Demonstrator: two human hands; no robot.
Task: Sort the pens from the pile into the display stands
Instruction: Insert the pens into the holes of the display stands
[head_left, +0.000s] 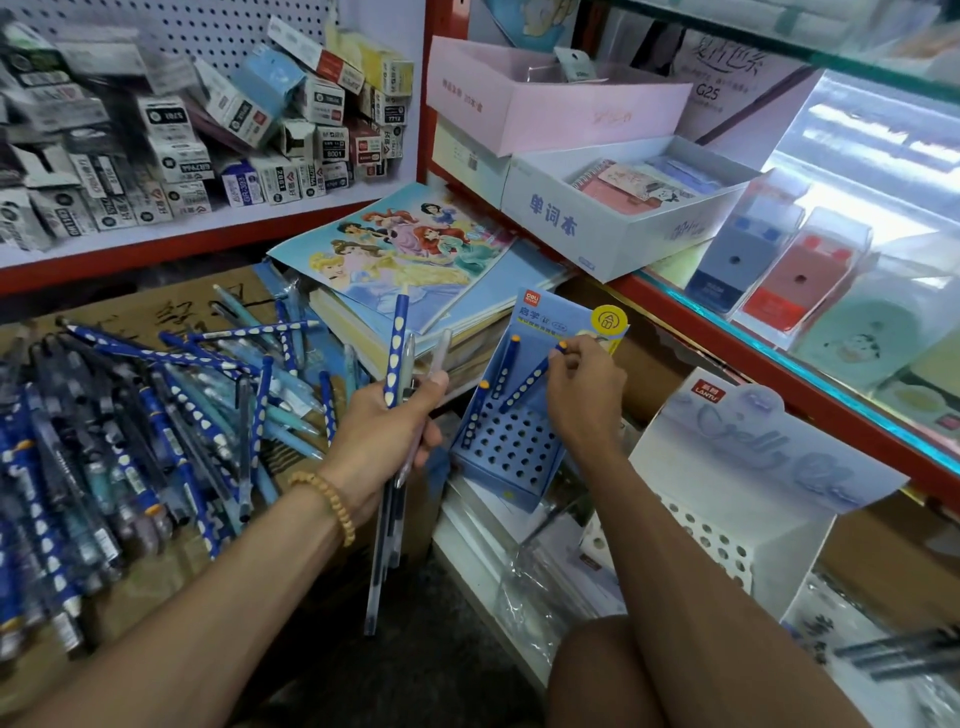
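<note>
Left hand (384, 431) at frame centre, fingers curled around a bundle of pens (396, 364), beaded bracelet (327, 504) on the wrist, forearm entering from lower left. Right hand (584, 395) just right of centre, fingertips pinching the top of a blue pen (530, 382), forearm coming from lower right.

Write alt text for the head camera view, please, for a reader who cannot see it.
The right hand pinches a blue pen into a blue display stand, while the left hand grips a bundle of pens. A pile of pens lies left.
</note>
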